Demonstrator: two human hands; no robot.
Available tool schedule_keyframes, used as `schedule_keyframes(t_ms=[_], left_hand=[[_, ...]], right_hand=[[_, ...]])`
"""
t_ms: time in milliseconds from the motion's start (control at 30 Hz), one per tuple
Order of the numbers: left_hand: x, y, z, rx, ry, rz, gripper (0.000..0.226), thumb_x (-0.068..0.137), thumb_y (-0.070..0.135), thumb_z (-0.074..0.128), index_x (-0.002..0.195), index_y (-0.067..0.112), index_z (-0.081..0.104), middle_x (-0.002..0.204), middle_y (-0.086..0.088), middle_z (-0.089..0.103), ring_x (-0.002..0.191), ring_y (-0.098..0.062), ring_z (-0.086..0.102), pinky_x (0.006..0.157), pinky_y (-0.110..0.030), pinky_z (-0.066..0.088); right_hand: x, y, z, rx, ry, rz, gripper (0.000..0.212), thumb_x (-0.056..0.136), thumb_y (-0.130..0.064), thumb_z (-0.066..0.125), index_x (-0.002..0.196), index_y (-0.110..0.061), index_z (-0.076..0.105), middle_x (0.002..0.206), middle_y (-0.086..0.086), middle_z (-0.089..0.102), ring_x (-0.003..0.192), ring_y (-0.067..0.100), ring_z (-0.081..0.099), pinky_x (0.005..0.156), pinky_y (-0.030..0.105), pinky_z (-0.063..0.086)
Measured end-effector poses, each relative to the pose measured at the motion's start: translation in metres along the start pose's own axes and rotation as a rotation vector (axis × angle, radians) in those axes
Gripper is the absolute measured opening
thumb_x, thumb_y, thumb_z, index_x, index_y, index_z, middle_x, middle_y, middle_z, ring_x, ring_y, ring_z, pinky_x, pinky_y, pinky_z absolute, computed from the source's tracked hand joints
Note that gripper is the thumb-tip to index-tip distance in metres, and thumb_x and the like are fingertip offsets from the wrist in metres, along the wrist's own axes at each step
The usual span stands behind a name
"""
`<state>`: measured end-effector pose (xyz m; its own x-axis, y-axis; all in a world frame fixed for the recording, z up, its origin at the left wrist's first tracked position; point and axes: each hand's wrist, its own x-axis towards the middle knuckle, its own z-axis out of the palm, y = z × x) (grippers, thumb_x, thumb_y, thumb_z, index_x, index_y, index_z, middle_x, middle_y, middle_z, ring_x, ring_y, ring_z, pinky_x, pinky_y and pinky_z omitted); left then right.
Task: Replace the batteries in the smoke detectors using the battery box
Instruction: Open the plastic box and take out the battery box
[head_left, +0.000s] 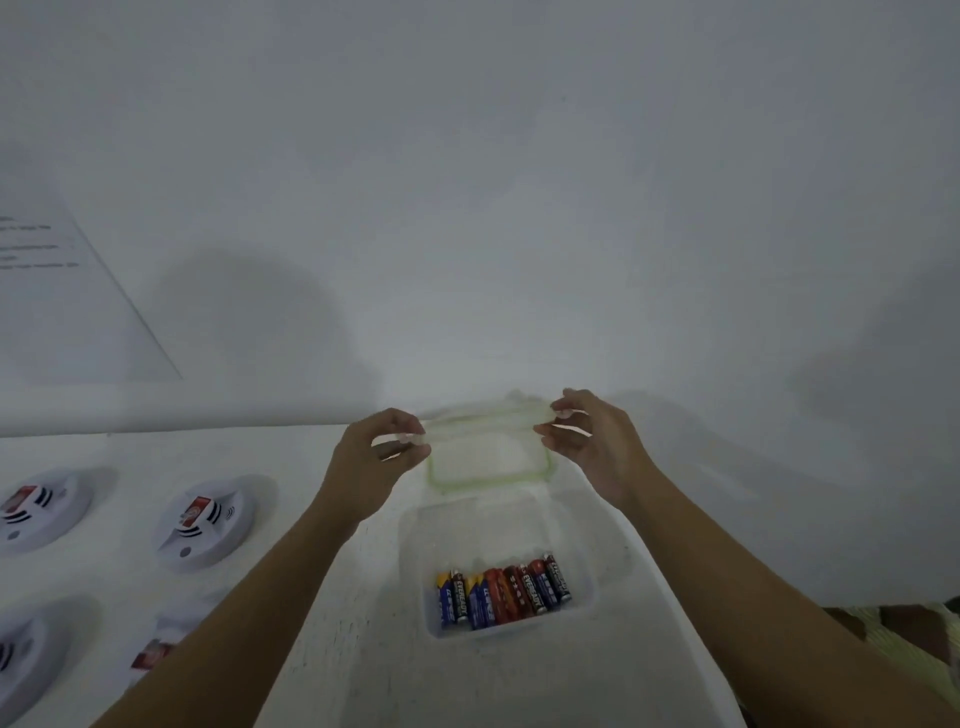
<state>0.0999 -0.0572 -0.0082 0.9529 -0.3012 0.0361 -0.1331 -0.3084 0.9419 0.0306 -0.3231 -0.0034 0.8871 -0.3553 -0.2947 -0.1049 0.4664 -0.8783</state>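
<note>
Clear plastic lid with a green seal is held by its two far corners. My left hand pinches the left corner between thumb and curled fingers; my right hand pinches the right corner the same way. The lid's near edge sits just behind the far rim of the open, clear rectangular plastic battery box, which stands on the white desk. A row of red, blue and yellow cylindrical batteries lies along the box's near wall. Three round white smoke detectors lie at the left, well apart from the box.
</note>
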Motion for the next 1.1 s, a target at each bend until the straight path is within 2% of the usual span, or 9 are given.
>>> schedule_keyframes(t_ms=[133,367,467,600,667,767,933,1033,1100], left_hand=[[0.008,-0.023,0.006,0.113,0.017,0.084,0.024,0.078,-0.007,0.077,0.089,0.014,0.075,0.109,0.004,0.072,0.097,-0.013,0.070,0.088,-0.024,0.058],[0.018,-0.045,0.017,0.321,0.019,0.111,0.023,0.083,-0.002,0.074,0.096,0.017,0.078,0.110,0.003,0.073,0.093,-0.012,0.069,0.075,-0.005,0.051],[0.016,-0.047,0.018,0.392,-0.003,0.089,0.021,0.086,0.007,0.073,0.099,0.023,0.077,0.113,0.007,0.072,0.100,-0.013,0.067,0.081,-0.011,0.049],[0.008,-0.043,0.014,0.392,-0.030,0.077,0.017,0.090,0.015,0.071,0.101,0.028,0.075,0.118,0.011,0.068,0.109,-0.010,0.061,0.077,-0.004,0.041],[-0.001,-0.037,0.010,0.361,-0.040,0.059,0.013,0.092,0.021,0.069,0.101,0.030,0.073,0.118,0.013,0.066,0.110,-0.008,0.059,0.082,-0.012,0.045],[-0.017,-0.025,0.002,0.289,-0.036,0.011,0.007,0.094,0.025,0.067,0.097,0.029,0.072,0.106,0.011,0.071,0.100,-0.010,0.066,0.083,-0.026,0.050],[-0.069,-0.016,0.000,0.269,-0.106,-0.151,0.010,0.098,0.034,0.060,0.101,0.027,0.066,0.099,0.005,0.072,0.078,-0.013,0.071,0.069,-0.027,0.052],[-0.101,-0.021,0.010,0.250,-0.096,-0.216,0.022,0.097,0.038,0.059,0.112,0.024,0.067,0.103,0.006,0.073,0.076,-0.009,0.072,0.068,-0.024,0.052],[-0.110,-0.024,0.016,0.191,-0.043,-0.225,0.030,0.096,0.037,0.061,0.118,0.018,0.069,0.108,0.003,0.074,0.074,-0.008,0.073,0.069,-0.023,0.055]], right_hand=[[0.019,0.017,-0.007,-0.513,0.084,-0.094,0.010,0.087,-0.007,0.067,0.088,-0.017,0.069,0.092,0.006,0.069,0.076,0.016,0.056,0.066,0.028,0.042],[0.033,0.034,-0.012,-0.938,0.165,-0.262,0.009,0.091,-0.005,0.065,0.094,-0.012,0.070,0.091,0.002,0.068,0.075,0.017,0.061,0.055,0.017,0.043],[0.029,0.039,-0.013,-0.988,0.176,-0.294,0.015,0.088,-0.001,0.068,0.098,-0.013,0.069,0.101,-0.002,0.062,0.075,0.017,0.060,0.059,0.012,0.041],[0.014,0.040,-0.012,-0.903,0.227,-0.338,0.014,0.090,-0.009,0.069,0.101,-0.018,0.069,0.114,-0.003,0.059,0.089,0.015,0.058,0.079,0.020,0.041],[0.001,0.037,-0.012,-0.815,0.243,-0.336,0.011,0.091,-0.014,0.069,0.101,-0.019,0.070,0.114,-0.004,0.061,0.094,0.014,0.059,0.080,0.022,0.041],[-0.024,0.033,-0.013,-0.687,0.199,-0.275,0.007,0.091,-0.019,0.069,0.097,-0.022,0.070,0.106,-0.008,0.068,0.089,0.012,0.063,0.073,0.021,0.045],[-0.066,0.039,-0.027,-0.784,0.046,-0.135,0.014,0.088,-0.041,0.073,0.099,-0.033,0.068,0.099,-0.006,0.070,0.089,0.013,0.067,0.072,0.026,0.049],[-0.085,0.051,-0.035,-0.865,0.010,-0.107,0.017,0.090,-0.034,0.072,0.106,-0.033,0.068,0.100,-0.005,0.070,0.088,0.013,0.068,0.067,0.025,0.052],[-0.092,0.060,-0.035,-0.827,0.011,-0.127,0.020,0.093,-0.025,0.068,0.113,-0.030,0.069,0.101,-0.004,0.071,0.089,0.012,0.070,0.075,0.030,0.058]])
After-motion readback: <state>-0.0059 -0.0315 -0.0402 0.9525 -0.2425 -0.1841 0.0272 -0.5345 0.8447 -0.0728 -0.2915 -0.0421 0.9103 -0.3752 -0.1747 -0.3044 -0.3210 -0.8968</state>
